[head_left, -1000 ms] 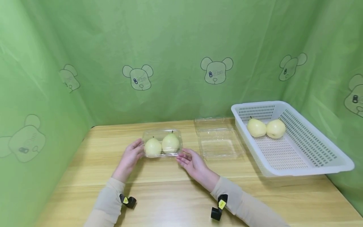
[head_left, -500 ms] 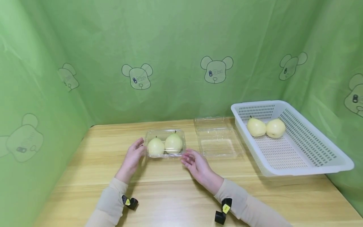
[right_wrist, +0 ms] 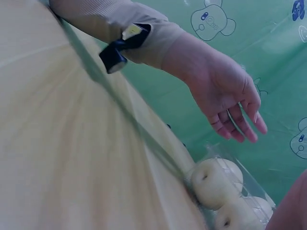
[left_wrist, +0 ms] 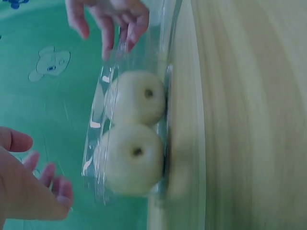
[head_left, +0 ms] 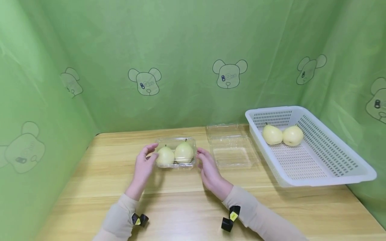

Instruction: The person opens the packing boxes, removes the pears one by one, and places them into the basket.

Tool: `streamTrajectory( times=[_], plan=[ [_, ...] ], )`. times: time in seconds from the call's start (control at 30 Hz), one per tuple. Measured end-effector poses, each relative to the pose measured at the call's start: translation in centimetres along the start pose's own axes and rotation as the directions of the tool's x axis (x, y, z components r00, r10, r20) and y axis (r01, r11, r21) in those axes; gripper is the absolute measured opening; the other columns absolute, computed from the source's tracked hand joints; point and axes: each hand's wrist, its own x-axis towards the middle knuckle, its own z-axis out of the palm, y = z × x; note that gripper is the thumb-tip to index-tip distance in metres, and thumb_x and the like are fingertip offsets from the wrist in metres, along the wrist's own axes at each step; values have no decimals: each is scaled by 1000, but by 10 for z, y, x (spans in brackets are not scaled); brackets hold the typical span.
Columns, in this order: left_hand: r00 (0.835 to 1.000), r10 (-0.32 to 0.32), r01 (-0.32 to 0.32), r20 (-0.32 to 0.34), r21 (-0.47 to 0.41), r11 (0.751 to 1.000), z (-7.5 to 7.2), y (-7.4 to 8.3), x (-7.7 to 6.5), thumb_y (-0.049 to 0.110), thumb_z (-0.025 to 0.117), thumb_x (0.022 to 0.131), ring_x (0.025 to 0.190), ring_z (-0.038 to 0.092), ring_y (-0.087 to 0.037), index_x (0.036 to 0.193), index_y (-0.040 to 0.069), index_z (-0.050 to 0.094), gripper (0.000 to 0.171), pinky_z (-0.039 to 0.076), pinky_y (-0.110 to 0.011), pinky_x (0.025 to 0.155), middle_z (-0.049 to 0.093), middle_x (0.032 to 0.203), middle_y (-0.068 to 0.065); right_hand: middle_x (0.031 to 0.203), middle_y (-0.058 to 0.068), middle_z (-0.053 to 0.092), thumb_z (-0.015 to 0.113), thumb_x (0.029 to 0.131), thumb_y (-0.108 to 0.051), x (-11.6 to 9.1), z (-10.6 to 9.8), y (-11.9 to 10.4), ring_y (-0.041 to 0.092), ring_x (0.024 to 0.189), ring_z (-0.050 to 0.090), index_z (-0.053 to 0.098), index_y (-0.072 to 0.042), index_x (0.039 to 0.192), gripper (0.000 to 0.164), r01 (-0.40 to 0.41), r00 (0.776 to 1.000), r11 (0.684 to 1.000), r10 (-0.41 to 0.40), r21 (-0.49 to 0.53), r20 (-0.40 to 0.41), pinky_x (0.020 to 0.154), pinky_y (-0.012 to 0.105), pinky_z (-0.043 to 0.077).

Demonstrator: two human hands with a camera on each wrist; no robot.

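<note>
A clear plastic clamshell box (head_left: 172, 142) with its lid down holds two pale yellow pears, one on the left (head_left: 166, 156) and one on the right (head_left: 184, 153). My left hand (head_left: 143, 167) is at the box's left end, fingers bent loosely. In the left wrist view this left hand (left_wrist: 26, 184) shows a gap to the plastic. My right hand (head_left: 211, 171) stands at the opposite end, fingertips right at the box wall. From the right wrist view, the left hand's relaxed fingers (right_wrist: 235, 125) hover over the box's end, and the right hand (right_wrist: 292, 206) shows only partly.
To the right lies a second clear clamshell box (head_left: 232, 156), lid folded back and nothing inside. Beyond it, a white slotted basket (head_left: 331, 182) carries two more pears (head_left: 282, 135) near its back left. Green curtains surround the wooden table (head_left: 187, 214).
The filled box has shifted slightly right overall. Both hands have come off its lower front corners and moved up along its ends, the left hand also shifting right.
</note>
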Motion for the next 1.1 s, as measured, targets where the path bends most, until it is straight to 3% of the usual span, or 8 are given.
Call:
streamTrajectory(
  times=[0.23, 0.43, 0.5, 0.6, 0.73, 0.8, 0.9, 1.1],
  plan=[
    [989, 31, -19, 142, -82, 996, 21, 1, -12, 2, 55, 92, 101, 63, -23, 120, -1, 62, 28, 56, -27, 88, 65, 118, -21, 150, 18, 34, 44, 94, -6, 16, 7, -8, 33, 137, 32, 32, 3, 144, 52, 52, 998, 998, -53, -25, -31, 112, 48, 27],
    [940, -52, 104, 337, -137, 985, 35, -9, -18, 7, 53, 94, 88, 66, -17, 120, -4, 60, 29, 58, -31, 81, 67, 110, -22, 145, 19, 37, 50, 90, -2, 29, 8, -9, 25, 119, 43, 35, 1, 143, 55, 70, 994, 996, -74, -53, -80, 103, 40, 37],
    [909, -100, 171, 404, -144, 975, 38, -12, -19, 11, 54, 95, 87, 65, -17, 121, -5, 59, 31, 57, -32, 81, 69, 107, -18, 143, 18, 40, 55, 87, -1, 33, 9, -8, 22, 114, 45, 38, -2, 143, 58, 73, 992, 993, -82, -87, -98, 101, 39, 41],
    [842, -158, 277, 516, -161, 947, 40, -17, -21, 17, 53, 97, 86, 66, -14, 126, -8, 54, 39, 56, -29, 80, 70, 100, -7, 142, 14, 44, 64, 83, -2, 39, 10, -5, 22, 111, 48, 40, -6, 143, 64, 79, 988, 984, -98, -160, -117, 99, 37, 45],
    [743, -214, 432, 634, -209, 877, 43, -25, -23, 20, 50, 99, 83, 67, -10, 130, -11, 49, 44, 56, -25, 78, 71, 93, 1, 141, 10, 45, 71, 79, -5, 44, 12, 0, 25, 115, 46, 43, -11, 142, 70, 82, 986, 970, -113, -230, -127, 92, 32, 48],
    [715, -240, 495, 656, -234, 837, 44, -30, -24, 21, 48, 100, 82, 68, -10, 131, -11, 48, 45, 56, -24, 78, 72, 92, 0, 140, 10, 44, 73, 77, -4, 45, 12, 2, 26, 115, 44, 44, -12, 141, 71, 78, 986, 968, -111, -240, -127, 87, 28, 47],
    [710, -286, 558, 644, -267, 785, 46, -36, -25, 22, 47, 100, 82, 68, -12, 131, -10, 49, 44, 57, -25, 79, 72, 91, -1, 138, 12, 43, 73, 76, -2, 44, 13, 4, 27, 114, 42, 45, -11, 140, 70, 81, 986, 965, -114, -251, -119, 81, 25, 44],
    [753, -337, 588, 566, -347, 730, 49, -43, -23, 23, 46, 101, 89, 67, -14, 123, -5, 53, 36, 58, -28, 85, 70, 94, -3, 139, 12, 42, 68, 75, 5, 44, 14, 6, 28, 115, 41, 44, -11, 140, 71, 77, 988, 963, -109, -259, -112, 80, 25, 44]
  ],
)
